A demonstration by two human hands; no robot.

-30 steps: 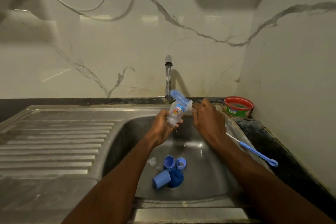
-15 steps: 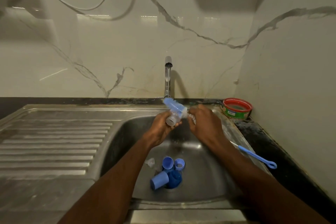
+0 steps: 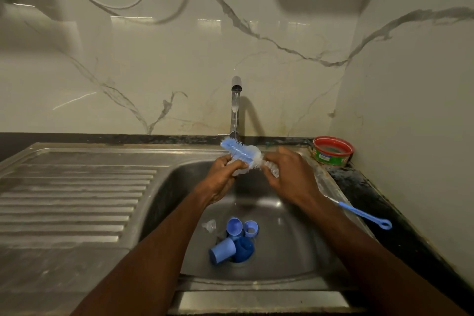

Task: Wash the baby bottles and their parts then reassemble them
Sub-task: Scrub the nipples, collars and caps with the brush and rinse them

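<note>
Below the tap (image 3: 235, 105), over the sink (image 3: 302, 244), the left hand (image 3: 222, 177) curls its fingers round a clear bottle (image 3: 252, 159); the right hand (image 3: 288, 174) grips the blue brush (image 3: 234, 147) beside it, loose blue caps (image 3: 234, 240) lying beneath

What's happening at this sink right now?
A person is scrubbing a clear baby bottle over the sink. The left hand grips the bottle while the right hand works a blue bottle brush against it. Blue caps and rings lie around the drain, waiting. A thinner blue brush rests on the sink's right edge.
</note>
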